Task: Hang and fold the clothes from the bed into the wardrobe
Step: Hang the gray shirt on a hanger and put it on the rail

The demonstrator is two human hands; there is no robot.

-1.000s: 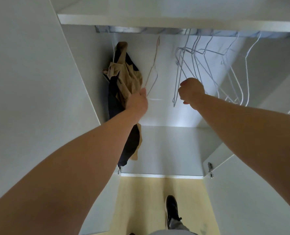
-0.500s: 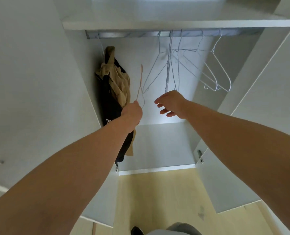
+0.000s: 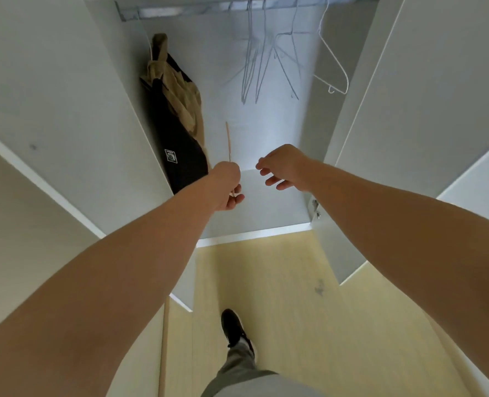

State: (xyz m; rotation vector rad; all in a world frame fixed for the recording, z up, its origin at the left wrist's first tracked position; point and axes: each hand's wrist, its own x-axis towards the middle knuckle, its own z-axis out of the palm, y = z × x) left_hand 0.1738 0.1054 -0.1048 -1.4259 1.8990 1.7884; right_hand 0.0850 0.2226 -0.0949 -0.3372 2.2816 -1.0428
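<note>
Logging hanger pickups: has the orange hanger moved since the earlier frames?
Yes. The orange hanger has come down off the rail, gripped by the left hand.

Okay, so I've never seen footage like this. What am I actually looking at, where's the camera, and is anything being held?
There is no machine here. These are a person's two bare arms, filmed by one wide-angle camera worn on their head, looking forward and down. That is why the arms stretch in from the bottom corners and a black shoe shows on the wooden floor. Ahead stands an open white wardrobe. From its rail hang a tan garment and a black garment at the left, and several empty wire hangers to the right. The left hand pinches a thin orange wire, apparently a hanger seen edge-on. The right hand is open, fingers relaxed, holding nothing.
</note>
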